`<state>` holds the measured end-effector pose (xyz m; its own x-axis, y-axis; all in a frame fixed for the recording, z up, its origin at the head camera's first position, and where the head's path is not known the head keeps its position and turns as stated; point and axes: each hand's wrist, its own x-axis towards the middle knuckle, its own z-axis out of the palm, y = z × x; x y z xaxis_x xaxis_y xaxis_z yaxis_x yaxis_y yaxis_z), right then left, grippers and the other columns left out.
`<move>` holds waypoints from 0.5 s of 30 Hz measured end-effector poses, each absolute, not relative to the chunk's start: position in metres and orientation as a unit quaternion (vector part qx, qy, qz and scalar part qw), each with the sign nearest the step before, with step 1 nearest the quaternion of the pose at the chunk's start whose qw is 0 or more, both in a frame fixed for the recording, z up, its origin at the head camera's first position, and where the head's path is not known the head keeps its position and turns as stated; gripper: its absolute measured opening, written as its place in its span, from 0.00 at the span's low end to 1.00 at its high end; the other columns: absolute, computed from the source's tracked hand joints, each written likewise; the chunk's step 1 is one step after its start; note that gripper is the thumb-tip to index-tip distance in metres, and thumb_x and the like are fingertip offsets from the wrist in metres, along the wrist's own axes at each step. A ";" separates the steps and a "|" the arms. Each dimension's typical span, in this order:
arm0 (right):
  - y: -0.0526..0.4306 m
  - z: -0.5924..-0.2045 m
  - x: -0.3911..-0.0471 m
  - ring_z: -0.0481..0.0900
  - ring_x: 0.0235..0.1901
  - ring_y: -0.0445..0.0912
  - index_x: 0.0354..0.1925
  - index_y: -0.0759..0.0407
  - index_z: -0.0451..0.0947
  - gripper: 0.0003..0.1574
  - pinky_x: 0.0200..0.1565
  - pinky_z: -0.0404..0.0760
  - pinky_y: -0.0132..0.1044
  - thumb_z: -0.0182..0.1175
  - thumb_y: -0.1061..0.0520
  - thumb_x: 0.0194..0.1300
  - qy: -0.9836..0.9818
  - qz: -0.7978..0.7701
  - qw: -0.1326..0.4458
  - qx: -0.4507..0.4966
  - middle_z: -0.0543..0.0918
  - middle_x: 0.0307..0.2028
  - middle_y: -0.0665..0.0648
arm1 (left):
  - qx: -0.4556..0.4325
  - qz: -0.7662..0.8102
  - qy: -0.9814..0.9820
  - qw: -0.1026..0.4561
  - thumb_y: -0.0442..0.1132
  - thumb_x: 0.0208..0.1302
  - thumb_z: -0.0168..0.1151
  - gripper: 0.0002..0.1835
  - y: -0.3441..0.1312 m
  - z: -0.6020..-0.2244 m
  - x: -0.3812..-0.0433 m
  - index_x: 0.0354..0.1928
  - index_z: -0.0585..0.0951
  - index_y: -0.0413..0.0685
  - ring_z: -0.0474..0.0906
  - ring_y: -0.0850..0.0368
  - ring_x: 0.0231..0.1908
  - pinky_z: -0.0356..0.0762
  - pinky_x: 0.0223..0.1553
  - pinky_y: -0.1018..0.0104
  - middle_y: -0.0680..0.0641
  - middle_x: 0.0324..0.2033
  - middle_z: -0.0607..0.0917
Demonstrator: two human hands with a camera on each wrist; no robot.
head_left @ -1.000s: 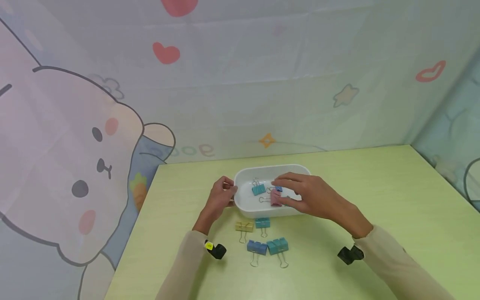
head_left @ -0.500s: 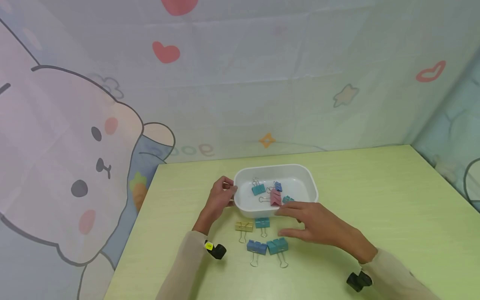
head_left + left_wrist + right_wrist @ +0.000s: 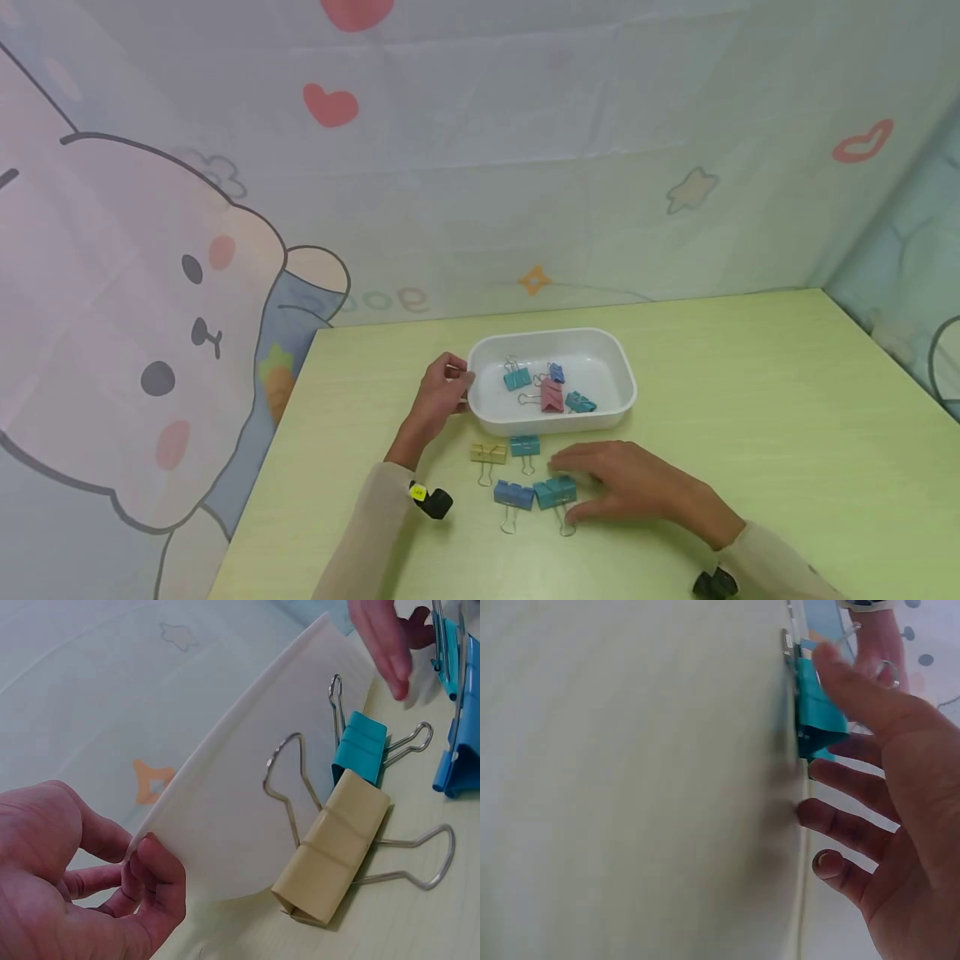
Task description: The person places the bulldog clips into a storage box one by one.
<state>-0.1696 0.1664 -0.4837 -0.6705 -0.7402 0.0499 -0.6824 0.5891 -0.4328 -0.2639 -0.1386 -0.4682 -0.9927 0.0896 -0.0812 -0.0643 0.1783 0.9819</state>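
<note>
At the left end of a white tray (image 3: 551, 425), my left hand (image 3: 438, 392) pinches the rim between thumb and fingers, as the left wrist view also shows. My right hand (image 3: 630, 483) is spread around the right side of a large teal binder clip (image 3: 555, 492) on the table; whether it touches the clip I cannot tell. A blue binder clip (image 3: 513, 495) lies just left of that one. Behind them, close to the tray, are a yellow binder clip (image 3: 488, 453) and a smaller teal clip (image 3: 525, 446).
Inside the tray lie a pink binder clip (image 3: 551, 395), a small blue clip (image 3: 556, 372) and two teal clips, one at left (image 3: 517, 379) and one at right (image 3: 581, 402). A patterned cloth (image 3: 480, 208) hangs behind the pale green table (image 3: 750, 400).
My right hand has come out of the tray, empty, and moved toward the front to the large teal binder clip. The teal clip at the tray's right now shows fully. My left hand stays put.
</note>
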 end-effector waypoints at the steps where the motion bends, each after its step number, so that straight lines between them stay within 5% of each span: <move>1: 0.166 -0.486 -0.169 0.78 0.64 0.46 0.65 0.49 0.80 0.40 0.64 0.77 0.49 0.67 0.29 0.64 0.889 -0.208 0.067 -0.403 0.81 0.63 0.47 | 0.008 0.641 0.765 0.060 0.35 0.77 0.58 0.10 -0.139 -0.468 -0.264 0.53 0.73 0.37 0.83 0.41 0.42 0.86 0.35 0.60 0.38 0.47 0.76; 7: 0.166 -0.495 -0.171 0.80 0.61 0.46 0.61 0.48 0.84 0.27 0.62 0.79 0.48 0.67 0.38 0.70 0.883 -0.210 0.046 -0.417 0.83 0.61 0.46 | 0.009 0.639 0.767 0.060 0.35 0.77 0.58 0.10 -0.139 -0.469 -0.264 0.53 0.73 0.37 0.83 0.41 0.42 0.86 0.36 0.60 0.38 0.47 0.76; 15: 0.167 -0.498 -0.175 0.83 0.57 0.43 0.60 0.49 0.85 0.24 0.58 0.81 0.45 0.66 0.42 0.72 0.870 -0.234 0.036 -0.432 0.85 0.57 0.44 | 0.006 0.638 0.767 0.060 0.35 0.77 0.58 0.10 -0.139 -0.469 -0.265 0.53 0.73 0.38 0.83 0.39 0.43 0.86 0.35 0.61 0.38 0.47 0.76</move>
